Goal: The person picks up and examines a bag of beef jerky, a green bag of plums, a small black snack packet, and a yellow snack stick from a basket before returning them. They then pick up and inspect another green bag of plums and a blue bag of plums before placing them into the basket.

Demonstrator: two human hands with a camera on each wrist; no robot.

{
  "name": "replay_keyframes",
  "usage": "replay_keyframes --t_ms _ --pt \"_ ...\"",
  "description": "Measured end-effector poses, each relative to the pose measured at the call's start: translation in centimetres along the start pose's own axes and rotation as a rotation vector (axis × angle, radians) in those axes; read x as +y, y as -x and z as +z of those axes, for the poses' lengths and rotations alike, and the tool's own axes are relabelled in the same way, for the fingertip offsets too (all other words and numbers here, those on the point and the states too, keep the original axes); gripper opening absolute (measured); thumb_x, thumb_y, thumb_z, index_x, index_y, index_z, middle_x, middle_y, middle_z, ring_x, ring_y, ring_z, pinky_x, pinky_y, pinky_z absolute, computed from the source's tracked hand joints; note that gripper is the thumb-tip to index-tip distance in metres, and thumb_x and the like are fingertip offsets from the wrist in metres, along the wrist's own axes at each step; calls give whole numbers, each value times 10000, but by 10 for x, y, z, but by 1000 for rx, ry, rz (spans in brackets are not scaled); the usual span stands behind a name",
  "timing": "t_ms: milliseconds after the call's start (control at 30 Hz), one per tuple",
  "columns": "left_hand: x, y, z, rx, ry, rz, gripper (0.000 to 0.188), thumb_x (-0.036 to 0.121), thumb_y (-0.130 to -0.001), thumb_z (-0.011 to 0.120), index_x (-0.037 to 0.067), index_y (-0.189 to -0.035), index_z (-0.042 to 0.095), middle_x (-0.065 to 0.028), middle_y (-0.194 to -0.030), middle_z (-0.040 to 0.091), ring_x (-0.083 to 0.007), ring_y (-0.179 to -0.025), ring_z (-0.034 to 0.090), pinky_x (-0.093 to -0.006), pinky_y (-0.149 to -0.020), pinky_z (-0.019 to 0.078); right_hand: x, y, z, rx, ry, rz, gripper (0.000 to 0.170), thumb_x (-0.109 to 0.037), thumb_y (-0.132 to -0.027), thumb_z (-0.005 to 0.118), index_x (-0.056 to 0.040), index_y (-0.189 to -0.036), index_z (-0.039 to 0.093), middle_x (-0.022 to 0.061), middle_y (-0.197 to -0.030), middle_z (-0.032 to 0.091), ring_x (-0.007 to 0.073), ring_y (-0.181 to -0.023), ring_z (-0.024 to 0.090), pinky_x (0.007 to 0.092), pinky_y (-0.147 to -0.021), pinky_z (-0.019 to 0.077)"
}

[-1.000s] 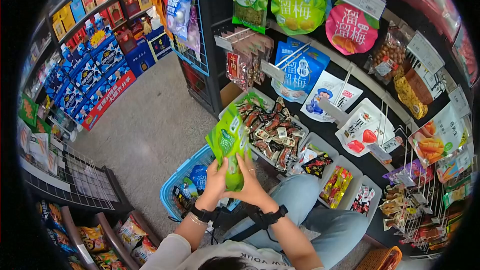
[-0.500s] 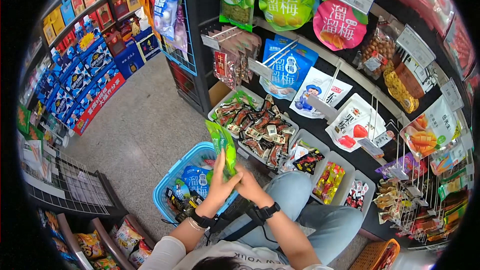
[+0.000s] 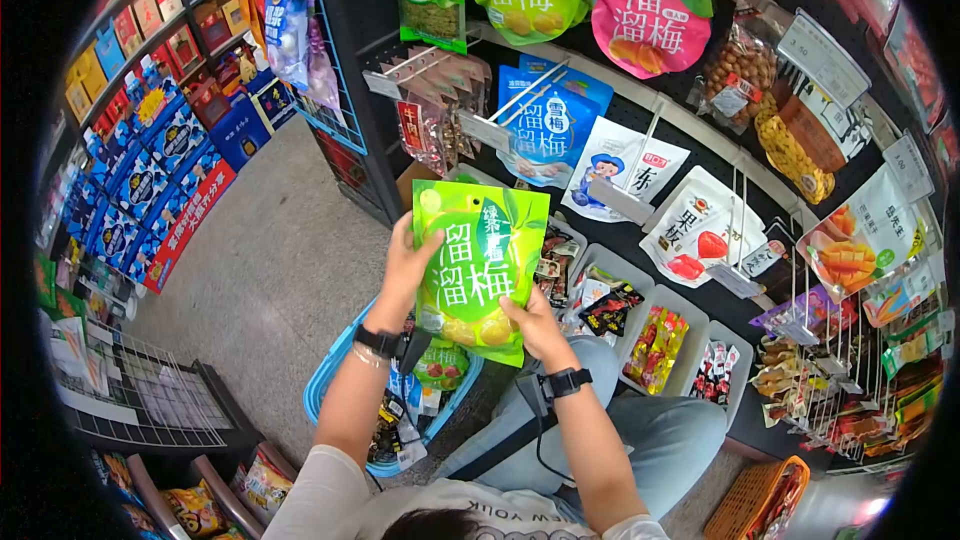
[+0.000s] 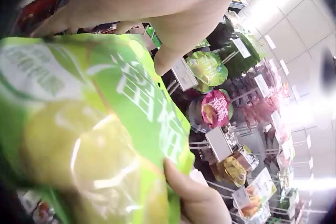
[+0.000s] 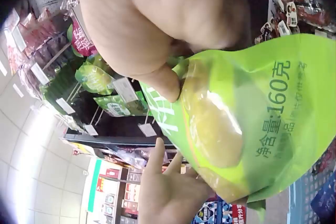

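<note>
A green snack bag (image 3: 478,270) with white characters and yellow-green fruit is held upright, its printed front towards the head camera. My left hand (image 3: 405,265) grips its left edge, thumb on the front. At the lower right edge my right hand (image 3: 538,325) pinches the bag, thumb on the front and fingers behind. The left wrist view shows the bag (image 4: 105,140) close up under the left hand (image 4: 157,3). In the right wrist view the right hand (image 5: 157,29) has its thumb on the bag (image 5: 247,124).
A blue basket (image 3: 318,380) holding packets stands on the floor below the left forearm. Grey bins (image 3: 640,325) of small packets line the shelf base. Bags such as a pink one (image 3: 652,22) hang on hooks above. An orange basket (image 3: 745,500) sits at lower right.
The green bag has come up, away from above the basket, and turned from edge-on to face the head camera. Both hands have moved apart to its opposite sides. The shelf view has shifted left.
</note>
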State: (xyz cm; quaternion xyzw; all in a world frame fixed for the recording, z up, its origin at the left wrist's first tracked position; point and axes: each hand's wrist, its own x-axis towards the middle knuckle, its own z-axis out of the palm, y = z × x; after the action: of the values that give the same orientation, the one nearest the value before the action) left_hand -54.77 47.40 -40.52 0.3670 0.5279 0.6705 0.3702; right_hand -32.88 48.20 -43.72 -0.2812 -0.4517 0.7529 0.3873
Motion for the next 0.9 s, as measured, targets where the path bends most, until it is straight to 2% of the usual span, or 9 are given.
replay_keyframes --t_ms 33,67,200,300,533,633,733,900 --pt "4 -12 3 -16 41 -46 531 104 -853 652 -24 -1289 378 -163 -1219 538 -201 -1107 536 -310 -919 442 -4 -5 -2 0 24 -11 390 -18 -900 552 -1 -1273 437 53 -1166 561 131 -1048 519 288 -919 413" --pt "8 -21 10 22 34 -25 413 104 -873 634 -31 -1202 424 -129 -1110 599 -171 -984 593 -272 -817 483 -6 -10 -4 10 67 -44 411 -24 -891 564 0 -1280 433 64 -1173 561 139 -1059 515 298 -938 400" --pt "16 -46 29 92 67 -10 356 88 -890 605 -25 -1177 427 -115 -1060 613 -144 -930 598 -259 -763 486 -15 -34 -14 54 313 -226 471 -40 -863 590 11 -1297 416 95 -1188 558 171 -1080 512 314 -966 377" --pt "5 -67 34 92 120 -13 392 100 -878 625 -20 -1185 412 -115 -1056 610 -148 -923 599 -260 -764 487 -27 -49 -16 83 398 -294 487 -47 -867 589 13 -1312 401 108 -1199 553 177 -1099 505 315 -973 372" --pt "6 -90 56 108 -47 108 546 129 -826 697 -29 -1229 364 -138 -1125 562 -175 -999 567 -283 -844 462 -35 -70 -20 179 417 -316 519 -92 -869 601 15 -1329 383 151 -1230 538 212 -1138 500 329 -981 368" --pt "6 -97 59 131 -80 141 562 130 -820 704 -34 -1232 359 -143 -1144 547 -179 -1031 551 -294 -874 449 -34 -80 -24 152 437 -373 536 -124 -872 609 13 -1336 380 163 -1229 539 221 -1136 504 334 -975 373" --pt "8 -91 59 146 -47 156 565 128 -819 706 -33 -1231 356 -144 -1146 542 -184 -1044 546 -299 -887 444 -40 -71 -21 158 513 -322 531 -141 -876 609 23 -1328 383 175 -1215 545 233 -1127 510 339 -971 376" --pt "14 -73 56 153 55 198 540 104 -829 690 -30 -1229 353 -143 -1153 539 -191 -1050 543 -300 -892 441 -32 -69 -20 148 472 -359 450 -91 -866 605 20 -1267 433 134 -1177 567 181 -1085 526 320 -954 388"
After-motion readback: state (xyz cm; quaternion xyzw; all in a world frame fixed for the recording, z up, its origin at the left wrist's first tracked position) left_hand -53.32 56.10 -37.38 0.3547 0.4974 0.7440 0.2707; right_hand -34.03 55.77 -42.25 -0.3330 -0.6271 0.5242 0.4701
